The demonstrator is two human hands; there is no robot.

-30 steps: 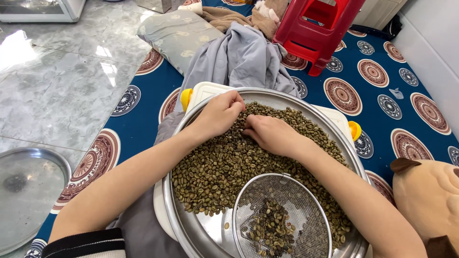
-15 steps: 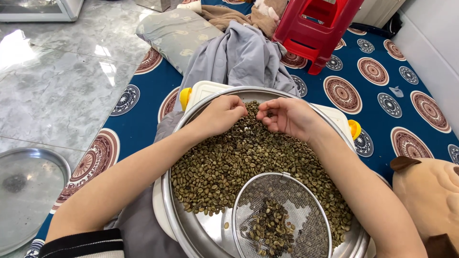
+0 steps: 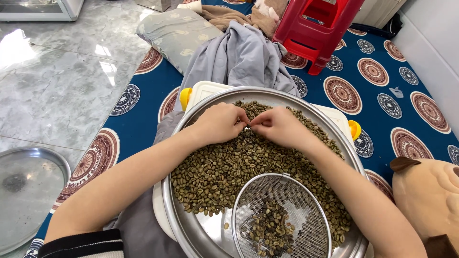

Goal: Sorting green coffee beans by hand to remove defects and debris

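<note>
Fingertips point(image 3: 245, 125) perhaps pinching beans point(image 3: 224, 167), strainer point(image 3: 282, 217) near.

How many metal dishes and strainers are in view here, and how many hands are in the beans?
Metal trays: 2, the big tray of beans and a bare tray on the floor.
Mesh sieves: 1, the sieve with a few beans.
Hands: 2, left hand and right hand, fingertips meeting over the beans.
Total: 5.
</note>
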